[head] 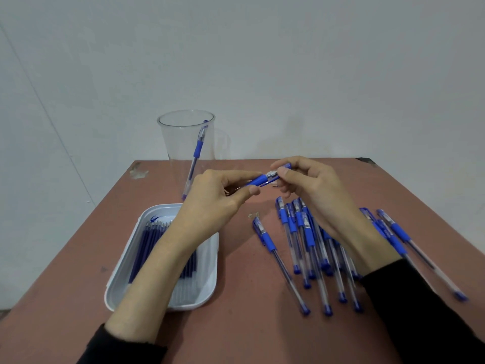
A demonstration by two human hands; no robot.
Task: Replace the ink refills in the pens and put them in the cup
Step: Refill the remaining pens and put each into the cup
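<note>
The pen in hand was held above the middle of the brown table, clear of its surface, between both hands. The left hand pinched its blue grip section between thumb and forefinger. The right hand had thumb and fingers clamped on the other end, just past a silver collar. That opposed hold looked suited to twisting the two parts, though whether apart or together could not be told.

At the far left stood a clear plastic cup with one blue pen leaning inside, probably a finished one. Near left, under the left forearm, a white tray held dark blue refills, laid within easy reach of that hand. To the right, under the right wrist, lay a loose pile of blue pens, apparently the stock waiting for refills. A small clear scrap lay between the tray and the pile
</note>
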